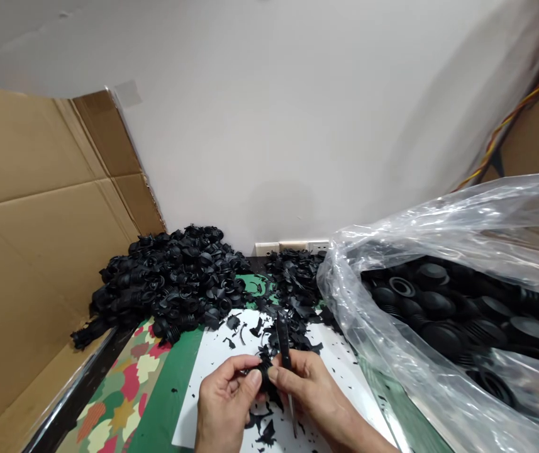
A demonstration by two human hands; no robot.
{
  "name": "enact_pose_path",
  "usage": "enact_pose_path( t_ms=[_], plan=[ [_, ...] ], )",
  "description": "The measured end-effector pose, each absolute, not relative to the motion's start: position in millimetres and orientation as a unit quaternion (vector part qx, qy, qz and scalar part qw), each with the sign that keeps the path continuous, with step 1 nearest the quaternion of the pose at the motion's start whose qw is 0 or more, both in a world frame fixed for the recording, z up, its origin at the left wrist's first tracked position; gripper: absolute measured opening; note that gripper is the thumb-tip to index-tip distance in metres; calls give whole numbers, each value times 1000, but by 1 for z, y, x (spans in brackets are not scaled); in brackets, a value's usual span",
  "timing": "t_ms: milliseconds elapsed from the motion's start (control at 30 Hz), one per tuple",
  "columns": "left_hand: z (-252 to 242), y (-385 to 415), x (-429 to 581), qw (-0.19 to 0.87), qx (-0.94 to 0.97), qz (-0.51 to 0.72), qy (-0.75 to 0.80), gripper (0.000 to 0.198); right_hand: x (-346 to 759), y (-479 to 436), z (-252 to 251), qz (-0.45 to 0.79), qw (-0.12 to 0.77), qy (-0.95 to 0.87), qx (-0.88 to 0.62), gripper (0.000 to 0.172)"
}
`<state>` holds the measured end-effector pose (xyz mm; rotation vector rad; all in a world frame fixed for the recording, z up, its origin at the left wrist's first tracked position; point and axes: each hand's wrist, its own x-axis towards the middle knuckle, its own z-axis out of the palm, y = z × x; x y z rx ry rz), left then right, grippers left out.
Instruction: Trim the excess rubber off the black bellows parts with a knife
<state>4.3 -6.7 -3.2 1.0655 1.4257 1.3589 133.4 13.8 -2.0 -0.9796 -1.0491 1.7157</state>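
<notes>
Part (266,376) pinched between left hand (226,402) and right hand (307,385) could twist if either grip slackens, letting the right-held tool (283,341) jab a finger.

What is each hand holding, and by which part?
The left hand and right hand pinch a black piece by opposite sides; the right also holds a slim tool around its middle.

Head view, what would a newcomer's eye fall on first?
Likely the heap of black parts at left, beside the cardboard. Then the clear plastic bag of rounded parts at right. Low in the centre, the left hand pinches a small black piece while the right hand holds a slim tool.
</notes>
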Motion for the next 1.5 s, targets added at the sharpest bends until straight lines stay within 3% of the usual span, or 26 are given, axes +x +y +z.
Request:
enact_pose_path(
  t_ms=[167,400,600,933,1500],
  plan=[
    [-14,-8,6,379,467,557,572,21,126,20,-22,708,433,-365,-422,34],
    [-25,-10,1,182,621,517,560,19,125,14,-25,665,465,-384,-440,31],
    [-27,-11,4,78,692,488,527,19,125,8,-21,643,468,-398,-458,25],
    [-30,-12,4,103,664,525,522,22,125,8,-16,658,423,-371,-500,19],
    [-23,-10,3,122,662,535,510,27,125,16,-25,655,423,-384,-495,21]
  ],
)
